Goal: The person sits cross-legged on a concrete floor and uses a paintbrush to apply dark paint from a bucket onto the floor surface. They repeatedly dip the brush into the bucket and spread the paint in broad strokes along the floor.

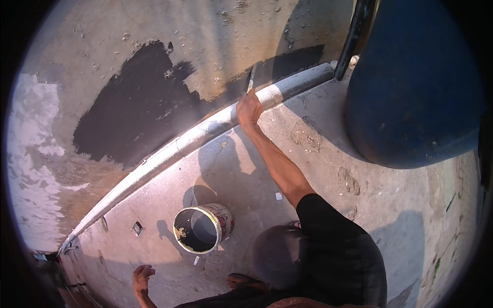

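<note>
While your left hand (143,278) hangs half spread, fingers loosely curved, the paint bucket (223,217) stands beyond it on the floor (303,177). Farther out, a blue barrel (413,97) stands at the right, and your right hand (249,109) grips a brush (250,81) over the pale pipe (203,133). Past the pipe, the brush tip is at the wall's (197,31) dark paint (144,102).

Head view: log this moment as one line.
Right hand: gripping brush at dark patch on wall | Left hand: empty, partly curled | Bucket: standing on floor, dark contents inside
</note>
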Demonstrator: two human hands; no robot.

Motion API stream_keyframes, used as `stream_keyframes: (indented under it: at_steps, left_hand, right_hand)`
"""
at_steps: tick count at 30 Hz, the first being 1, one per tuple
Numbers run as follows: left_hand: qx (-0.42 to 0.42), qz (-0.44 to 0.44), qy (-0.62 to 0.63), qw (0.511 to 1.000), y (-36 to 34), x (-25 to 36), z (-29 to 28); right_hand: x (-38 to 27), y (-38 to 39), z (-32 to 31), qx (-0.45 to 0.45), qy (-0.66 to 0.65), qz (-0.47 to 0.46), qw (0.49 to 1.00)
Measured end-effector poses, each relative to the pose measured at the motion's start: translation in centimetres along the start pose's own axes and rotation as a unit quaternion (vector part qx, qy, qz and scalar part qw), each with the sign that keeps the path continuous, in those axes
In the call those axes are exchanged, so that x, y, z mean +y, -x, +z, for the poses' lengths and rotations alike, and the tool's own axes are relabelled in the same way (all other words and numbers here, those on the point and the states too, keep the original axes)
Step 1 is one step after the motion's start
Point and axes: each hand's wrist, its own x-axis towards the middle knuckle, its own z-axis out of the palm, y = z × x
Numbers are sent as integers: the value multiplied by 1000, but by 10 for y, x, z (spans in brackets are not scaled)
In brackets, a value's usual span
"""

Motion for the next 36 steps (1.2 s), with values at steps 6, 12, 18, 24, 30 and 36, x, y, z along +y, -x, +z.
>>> stream_keyframes:
  at_steps: [6, 12, 18, 24, 30, 36]
  left_hand:
    - [-18, -27, -47, 998, -11, -7, -1]
    - [-15, -2, -48, 999, -7, 8, 3]
    - [-12, 8, -26, 1000, 5, 6, 2]
    - [-17, 29, 18, 999, 9, 7, 0]
    - [-26, 52, 6, 998, 1, 18, 3]
    - [-55, 63, -7, 997, -13, 5, 2]
  right_hand:
    - [-48, 64, -23, -197, -124, -38, 972]
    - [5, 4, -40, -276, -91, -141, 946]
    - [57, -54, -81, -63, 41, -113, 991]
    - [37, -19, -51, 25, 119, -12, 993]
    - [-52, 76, 32, -59, -36, -14, 997]
    - [-72, 127, 16, -258, -119, -156, 946]
